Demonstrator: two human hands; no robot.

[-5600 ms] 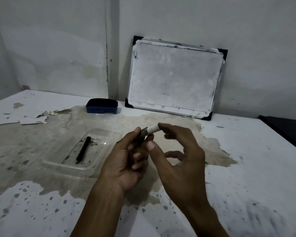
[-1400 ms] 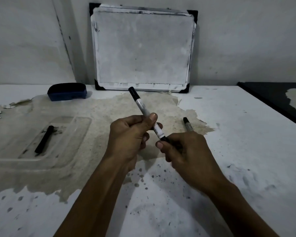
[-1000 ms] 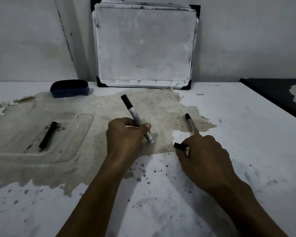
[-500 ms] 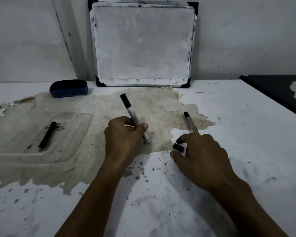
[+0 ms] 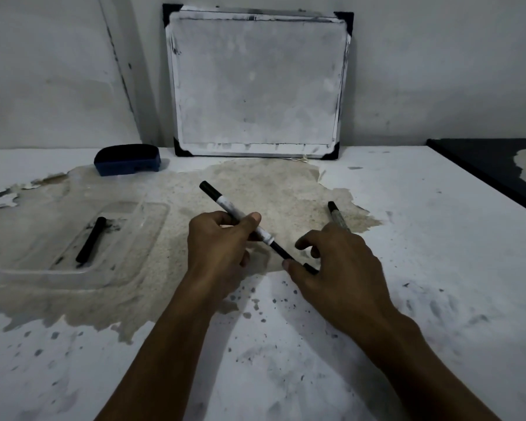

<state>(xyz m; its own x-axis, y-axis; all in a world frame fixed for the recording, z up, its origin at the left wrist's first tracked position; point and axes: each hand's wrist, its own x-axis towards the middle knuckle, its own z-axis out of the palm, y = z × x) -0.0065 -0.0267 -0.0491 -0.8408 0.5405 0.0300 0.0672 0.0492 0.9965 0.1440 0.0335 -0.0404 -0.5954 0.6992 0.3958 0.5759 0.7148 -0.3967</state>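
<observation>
My left hand [image 5: 219,241] grips a grey marker [image 5: 240,215] by its middle, the black-capped end pointing up and left. Its lower end is black and reaches down to the thumb of my right hand [image 5: 337,268]. That thumb and the curled fingers pinch a small black cap piece [image 5: 312,269] just off the marker's tip; whether the piece is seated on the marker is hidden by the thumb. A second marker [image 5: 335,215] lies on the table behind my right hand, its lower part covered.
A smudged whiteboard [image 5: 255,80] leans on the wall at the back. A blue eraser [image 5: 127,159] sits to its left. A clear plastic tray [image 5: 140,262] at left holds a black stick [image 5: 91,240]. A dark board [image 5: 492,165] edges the table at right.
My left hand has tilted the marker's lower end toward my right hand, and that end now shows black. My right hand has brought the small cap piece up to it.
</observation>
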